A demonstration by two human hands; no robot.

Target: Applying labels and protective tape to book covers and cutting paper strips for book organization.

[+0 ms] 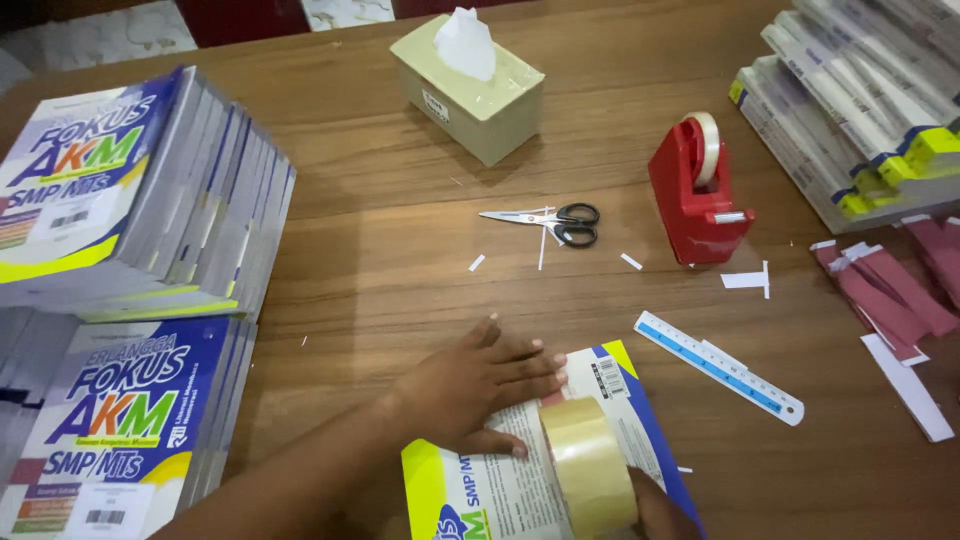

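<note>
The book lies flat at the near edge of the table, back cover up, and everything else is best placed from it. The left hand is spread open with its fingers apart, palm pressed on the book's left half. The right hand sits at the book's near right corner, mostly cut off by the frame; it seems closed around the tape roll, which stands on edge on the cover, but the grip itself is hidden, so I cannot tell for certain.

Risks, as I judge them:
- The left fingertips lie just beside the roll. Tape pulled toward them could stick to skin or go down crooked.
- Only one hand pins the book. A tug on the roll could swivel it on the smooth wood and wrinkle the tape.
- Paper scraps lie beyond the book toward the red dispenser; any that drift in could get caught under the sticky side.
- The ruler lies just right of the book, where a sweeping wrist could knock it away.
- The scissors lie well beyond the book, so cutting means letting go with one hand, and the loose end may curl back.

The book stacks far left look out of harm's way.
</note>
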